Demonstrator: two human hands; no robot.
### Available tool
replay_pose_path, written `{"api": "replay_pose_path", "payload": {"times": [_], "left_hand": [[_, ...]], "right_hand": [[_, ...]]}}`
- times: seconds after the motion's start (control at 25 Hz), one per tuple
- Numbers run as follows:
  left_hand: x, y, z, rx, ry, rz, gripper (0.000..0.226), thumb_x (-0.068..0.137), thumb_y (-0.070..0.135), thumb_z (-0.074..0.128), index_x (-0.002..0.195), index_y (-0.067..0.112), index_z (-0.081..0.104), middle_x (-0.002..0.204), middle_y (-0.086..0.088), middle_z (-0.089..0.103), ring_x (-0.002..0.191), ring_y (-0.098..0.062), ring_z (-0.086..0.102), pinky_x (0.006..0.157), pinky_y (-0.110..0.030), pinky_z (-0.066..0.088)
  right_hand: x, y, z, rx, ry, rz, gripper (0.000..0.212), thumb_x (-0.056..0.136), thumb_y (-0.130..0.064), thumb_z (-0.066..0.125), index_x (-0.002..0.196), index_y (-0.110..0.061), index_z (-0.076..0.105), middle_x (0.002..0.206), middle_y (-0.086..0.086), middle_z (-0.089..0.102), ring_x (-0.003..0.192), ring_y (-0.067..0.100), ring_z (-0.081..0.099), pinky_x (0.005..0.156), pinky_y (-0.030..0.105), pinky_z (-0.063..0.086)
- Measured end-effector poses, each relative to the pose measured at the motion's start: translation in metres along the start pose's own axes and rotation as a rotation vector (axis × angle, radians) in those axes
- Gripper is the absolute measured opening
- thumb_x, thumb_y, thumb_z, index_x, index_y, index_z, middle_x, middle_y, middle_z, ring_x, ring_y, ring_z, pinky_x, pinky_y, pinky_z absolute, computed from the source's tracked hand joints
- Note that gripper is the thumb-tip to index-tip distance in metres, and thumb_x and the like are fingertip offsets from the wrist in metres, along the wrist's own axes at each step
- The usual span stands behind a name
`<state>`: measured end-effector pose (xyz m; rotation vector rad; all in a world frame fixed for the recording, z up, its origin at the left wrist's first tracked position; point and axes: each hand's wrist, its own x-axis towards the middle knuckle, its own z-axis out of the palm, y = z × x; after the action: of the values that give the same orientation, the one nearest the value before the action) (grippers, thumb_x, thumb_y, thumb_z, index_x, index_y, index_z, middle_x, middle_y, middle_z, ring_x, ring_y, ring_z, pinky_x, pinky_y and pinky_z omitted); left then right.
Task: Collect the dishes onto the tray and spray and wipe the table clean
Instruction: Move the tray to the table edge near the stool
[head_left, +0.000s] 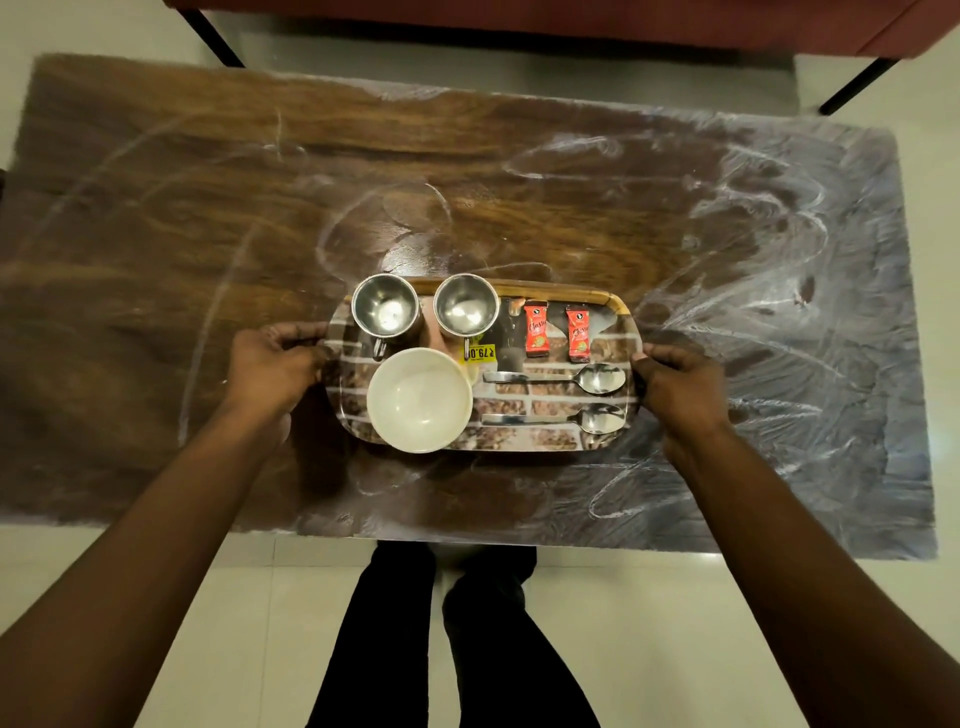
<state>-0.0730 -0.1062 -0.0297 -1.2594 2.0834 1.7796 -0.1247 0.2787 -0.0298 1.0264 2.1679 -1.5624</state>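
A brick-patterned tray (550, 441) lies on the near middle of the wooden table (156, 218). On it stand two steel cups (385, 305) (465, 304), a white bowl (420, 399), two red sachets (536, 330) (577, 333) and two spoons (556, 379) (556, 419). My left hand (275, 364) grips the tray's left edge. Its right edge is gripped by my right hand (675, 384).
White smeared streaks cover the table, thickest on its right half (789, 291). A red sofa on black legs (571, 21) stands beyond the far edge. My legs (447, 639) are on the pale tiled floor just in front of the table.
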Motion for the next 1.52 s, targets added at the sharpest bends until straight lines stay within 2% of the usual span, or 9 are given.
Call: {"api": "replay_pose_path", "payload": {"times": [0.08, 0.28, 0.36, 0.52, 0.72, 0.96, 1.16, 1.32, 1.52], "left_hand": [[-0.010, 0.008, -0.017, -0.039, 0.004, -0.003, 0.025, 0.092, -0.013, 0.066, 0.108, 0.002, 0.078, 0.085, -0.011, 0.079, 0.057, -0.009, 0.075, 0.055, -0.021, 0.063], [-0.049, 0.040, -0.077, -0.173, 0.035, -0.006, 0.023, 0.092, -0.012, 0.065, 0.110, -0.002, 0.078, 0.081, -0.012, 0.082, 0.061, -0.016, 0.076, 0.064, -0.030, 0.066], [-0.060, 0.048, -0.105, -0.189, 0.064, 0.010, 0.024, 0.092, -0.010, 0.068, 0.112, -0.003, 0.078, 0.094, -0.021, 0.081, 0.068, -0.019, 0.076, 0.073, -0.035, 0.066], [-0.076, 0.056, -0.166, -0.237, 0.126, 0.022, 0.022, 0.093, -0.007, 0.070, 0.112, 0.000, 0.080, 0.098, -0.018, 0.081, 0.070, -0.013, 0.079, 0.064, -0.022, 0.064], [-0.096, 0.050, -0.240, -0.339, 0.192, -0.003, 0.022, 0.093, -0.010, 0.068, 0.104, 0.004, 0.081, 0.095, -0.013, 0.084, 0.071, -0.017, 0.080, 0.065, -0.024, 0.066], [-0.103, 0.036, -0.313, -0.459, 0.304, -0.046, 0.024, 0.089, -0.009, 0.073, 0.112, -0.001, 0.078, 0.103, -0.025, 0.079, 0.081, -0.029, 0.075, 0.070, -0.028, 0.067], [-0.100, 0.029, -0.343, -0.536, 0.357, -0.102, 0.021, 0.092, -0.011, 0.069, 0.109, -0.002, 0.076, 0.091, -0.015, 0.081, 0.070, -0.020, 0.078, 0.069, -0.028, 0.067], [-0.082, 0.016, -0.347, -0.611, 0.386, -0.148, 0.016, 0.092, -0.011, 0.070, 0.100, 0.002, 0.075, 0.080, -0.009, 0.083, 0.067, -0.016, 0.081, 0.062, -0.026, 0.068], [-0.047, 0.000, -0.330, -0.698, 0.437, -0.241, 0.016, 0.090, -0.011, 0.072, 0.105, -0.004, 0.072, 0.091, -0.019, 0.082, 0.072, -0.023, 0.082, 0.069, -0.035, 0.070]], "right_hand": [[-0.011, -0.014, 0.003, -0.015, -0.020, -0.041, 0.015, 0.099, -0.003, 0.068, 0.112, -0.001, 0.076, 0.092, 0.017, 0.078, 0.073, 0.024, 0.070, 0.073, 0.046, 0.062], [-0.058, -0.074, 0.018, -0.031, -0.076, -0.108, 0.008, 0.098, -0.002, 0.069, 0.103, -0.004, 0.075, 0.079, 0.006, 0.074, 0.064, 0.016, 0.069, 0.051, 0.027, 0.059], [-0.077, -0.099, 0.030, -0.027, -0.119, -0.125, 0.007, 0.099, -0.001, 0.069, 0.099, -0.007, 0.073, 0.083, 0.008, 0.074, 0.063, 0.014, 0.068, 0.053, 0.025, 0.060], [-0.108, -0.146, 0.069, -0.080, -0.183, -0.182, 0.013, 0.097, -0.001, 0.071, 0.091, -0.012, 0.074, 0.093, 0.014, 0.077, 0.073, 0.020, 0.071, 0.068, 0.037, 0.062], [-0.150, -0.194, 0.137, -0.196, -0.279, -0.264, 0.018, 0.097, -0.002, 0.071, 0.087, -0.016, 0.077, 0.087, 0.008, 0.079, 0.073, 0.020, 0.073, 0.063, 0.033, 0.058], [-0.195, -0.241, 0.231, -0.298, -0.344, -0.310, 0.014, 0.097, -0.001, 0.069, 0.097, -0.011, 0.079, 0.090, 0.011, 0.079, 0.066, 0.019, 0.073, 0.060, 0.036, 0.061], [-0.206, -0.277, 0.312, -0.374, -0.421, -0.358, 0.012, 0.095, 0.000, 0.071, 0.101, -0.008, 0.077, 0.087, 0.009, 0.076, 0.064, 0.015, 0.074, 0.058, 0.030, 0.064], [-0.190, -0.297, 0.387, -0.427, -0.469, -0.402, 0.012, 0.090, -0.003, 0.078, 0.099, -0.011, 0.081, 0.094, 0.014, 0.080, 0.083, 0.030, 0.080, 0.080, 0.047, 0.067], [-0.170, -0.314, 0.471, -0.541, -0.568, -0.493, 0.012, 0.090, -0.003, 0.079, 0.098, -0.012, 0.080, 0.091, 0.011, 0.078, 0.057, 0.009, 0.071, 0.060, 0.028, 0.060]]}}
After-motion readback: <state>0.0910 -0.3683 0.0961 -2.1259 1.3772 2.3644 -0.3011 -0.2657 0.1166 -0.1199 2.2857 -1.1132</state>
